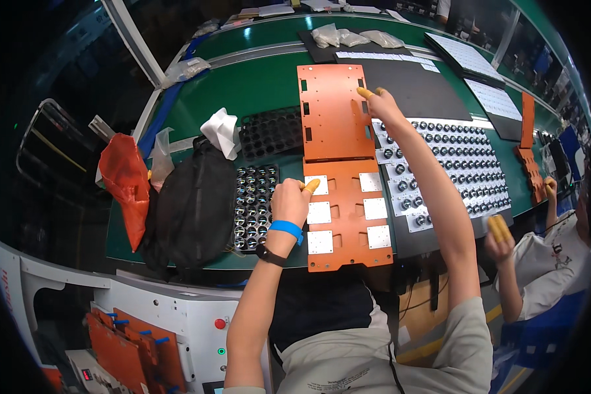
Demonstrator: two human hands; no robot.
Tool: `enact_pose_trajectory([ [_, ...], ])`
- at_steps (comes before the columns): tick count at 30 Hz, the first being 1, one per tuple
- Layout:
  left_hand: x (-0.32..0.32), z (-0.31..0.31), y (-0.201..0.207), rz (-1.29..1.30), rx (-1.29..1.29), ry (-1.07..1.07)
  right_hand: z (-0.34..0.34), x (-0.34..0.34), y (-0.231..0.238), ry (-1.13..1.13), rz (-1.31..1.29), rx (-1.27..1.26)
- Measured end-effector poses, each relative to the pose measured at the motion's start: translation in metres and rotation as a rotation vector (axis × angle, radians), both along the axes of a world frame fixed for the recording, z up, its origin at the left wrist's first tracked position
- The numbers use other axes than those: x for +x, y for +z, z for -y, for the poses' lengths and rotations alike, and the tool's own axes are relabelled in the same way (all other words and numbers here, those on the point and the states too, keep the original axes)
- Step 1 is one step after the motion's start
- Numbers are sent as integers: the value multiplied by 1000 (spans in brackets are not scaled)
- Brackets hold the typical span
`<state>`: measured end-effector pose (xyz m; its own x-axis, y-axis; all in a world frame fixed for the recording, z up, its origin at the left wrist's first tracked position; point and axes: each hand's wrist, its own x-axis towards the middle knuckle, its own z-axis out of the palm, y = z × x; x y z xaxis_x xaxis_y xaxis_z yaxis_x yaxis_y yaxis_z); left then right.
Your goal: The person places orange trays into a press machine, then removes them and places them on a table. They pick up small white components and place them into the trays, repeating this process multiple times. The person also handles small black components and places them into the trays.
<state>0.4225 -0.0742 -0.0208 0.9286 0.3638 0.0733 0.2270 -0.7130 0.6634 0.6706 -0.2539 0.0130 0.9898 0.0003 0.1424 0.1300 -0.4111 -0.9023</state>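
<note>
An orange hinged fixture (346, 217) lies in front of me, its perforated lid (331, 111) folded back on the far side. Square white plates (320, 242) sit in two columns on the near half. My left hand (291, 202) is closed at the left edge of this half, a yellow-capped fingertip over the far left plate; its other fingers are partly hidden. My right hand (382, 107) grips the lid's right edge, with yellow caps on its fingers. Close to my left hand is a black tray (248, 172) filled with small round dark parts.
Rows of round black-topped parts stand on white sheets (450, 190) at the right. A second black tray (272, 131), a black bag (194, 203) and an orange bag (125, 184) lie left. A co-worker's hand (499, 238) is at the right; a white machine (203, 312) stands lower left.
</note>
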Motion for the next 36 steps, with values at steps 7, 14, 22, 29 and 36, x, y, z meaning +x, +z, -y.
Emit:
enact_pose_trajectory([
  [7, -1, -1, -1, -23, 15, 16, 5, -53, 41, 173, -60, 402],
  [14, -4, -1, 6, -14, 204, 83, 3, -165, 75, 221, 199, 464],
  [22, -77, 6, 35, 172, 41, 48, 63, -297, 28, 223, 306, 37],
  [29, -151, 22, 38, -22, -330, 118, 76, -346, -36, 357, 283, -329],
  [36, -162, 27, -1, -123, -459, -94, 57, -358, -45, 200, 184, -267],
])
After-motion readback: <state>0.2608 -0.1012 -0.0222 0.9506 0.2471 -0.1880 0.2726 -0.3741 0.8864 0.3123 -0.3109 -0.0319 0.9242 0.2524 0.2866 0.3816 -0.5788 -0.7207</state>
